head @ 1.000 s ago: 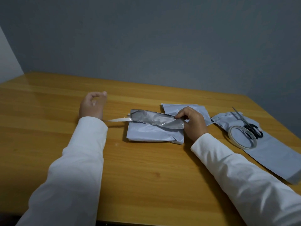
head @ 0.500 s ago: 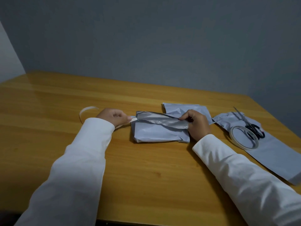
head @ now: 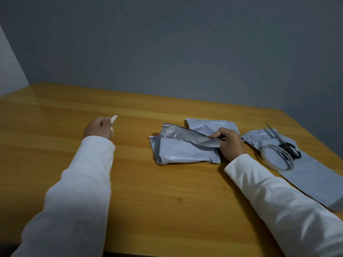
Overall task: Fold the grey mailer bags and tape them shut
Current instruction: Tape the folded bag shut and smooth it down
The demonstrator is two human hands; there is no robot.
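A folded grey mailer bag (head: 185, 151) lies on the wooden table (head: 148, 191), its darker glossy flap (head: 187, 136) lifted. My right hand (head: 229, 142) pinches the flap's right end. My left hand (head: 98, 127) is well to the left of the bag, fingers curled round a white peeled liner strip (head: 113, 119) that sticks out past the knuckles. A short stub of white strip (head: 153, 137) still shows at the flap's left end.
A second grey mailer (head: 209, 125) lies behind the folded one. On the right, a long flat mailer (head: 315, 179) carries a tape roll (head: 277, 157) and black-handled scissors (head: 286, 151). A grey wall stands behind the table.
My left hand went to the flap's left end, took the white liner strip, and pulled it away to the left. My right hand kept hold of the flap, which now stands higher.
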